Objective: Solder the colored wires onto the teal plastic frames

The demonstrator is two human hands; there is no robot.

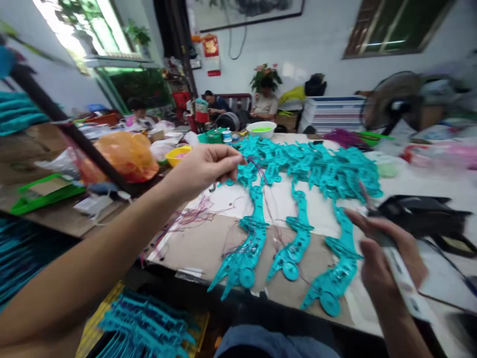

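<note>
Thin red and purple wires (257,166) hang from the pinched fingertips of my left hand (214,164), raised over the table's middle. My right hand (391,248) is wrapped round a white and grey pen-like tool (404,283), its thin tip pointing up and left. Between and below my hands, three teal plastic parts (296,238) lie in a row near the table's front edge. Wires lie over the left one (251,248). Behind them is a long pile of similar teal parts (316,166). More loose wires (194,216) are spread on the table to the left.
A black case (421,214) lies at the right. Further back stand a white bowl (261,129) and a fan (391,99). Orange bags (126,154) and a green tray (44,194) are at left. Below the edge, a yellow crate (201,323) holds teal parts. People sit in the background.
</note>
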